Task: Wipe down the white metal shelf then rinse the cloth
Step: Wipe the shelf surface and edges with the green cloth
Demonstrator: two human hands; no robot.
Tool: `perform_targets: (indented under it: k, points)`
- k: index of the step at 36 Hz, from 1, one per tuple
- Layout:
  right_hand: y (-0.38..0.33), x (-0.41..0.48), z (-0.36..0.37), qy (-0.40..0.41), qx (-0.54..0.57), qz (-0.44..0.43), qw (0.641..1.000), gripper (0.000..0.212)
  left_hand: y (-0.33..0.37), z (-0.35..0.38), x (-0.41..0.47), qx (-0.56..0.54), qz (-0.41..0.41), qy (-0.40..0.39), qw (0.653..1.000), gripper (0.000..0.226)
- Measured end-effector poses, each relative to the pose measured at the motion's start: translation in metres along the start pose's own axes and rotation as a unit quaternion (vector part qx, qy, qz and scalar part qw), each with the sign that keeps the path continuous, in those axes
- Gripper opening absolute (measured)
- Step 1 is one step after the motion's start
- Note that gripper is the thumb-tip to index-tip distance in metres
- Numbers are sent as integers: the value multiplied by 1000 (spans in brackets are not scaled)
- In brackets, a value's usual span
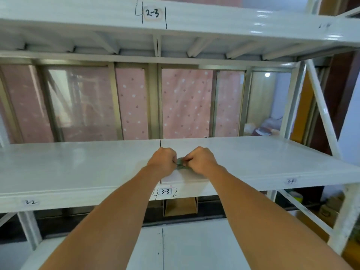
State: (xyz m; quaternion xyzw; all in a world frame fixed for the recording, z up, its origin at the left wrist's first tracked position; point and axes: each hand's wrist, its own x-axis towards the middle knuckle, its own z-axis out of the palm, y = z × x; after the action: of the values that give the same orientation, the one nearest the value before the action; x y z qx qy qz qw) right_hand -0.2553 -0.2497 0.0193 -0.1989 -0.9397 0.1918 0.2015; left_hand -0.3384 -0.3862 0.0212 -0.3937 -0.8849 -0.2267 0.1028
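The white metal shelf [78,164] runs across the middle of the view, with a label "3-3" on its front edge. A small green cloth [180,163] lies bunched on the shelf's middle, near the front edge. My left hand [162,159] and my right hand [201,158] are both closed into fists, side by side, each gripping one end of the cloth. Most of the cloth is hidden between the two fists.
An upper shelf [214,22] labelled "2-3" hangs overhead. A lower shelf [194,248] lies beneath my forearms. A brown cardboard box [180,207] stands under the middle shelf. Diagonal braces and an upright [323,112] stand at the right. Pink dotted curtains [185,106] hang behind glass.
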Motion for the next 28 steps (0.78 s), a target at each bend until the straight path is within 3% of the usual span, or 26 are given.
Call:
perform_targets:
  k: [14, 28]
  points:
    - [-25, -64, -6, 11, -11, 9, 1000, 17, 13, -27, -71, 6, 20, -6, 1000, 4]
    - [-25, -66, -15, -19, -1, -14, 1000, 22, 10, -34, -67, -17, 16, -27, 999, 6]
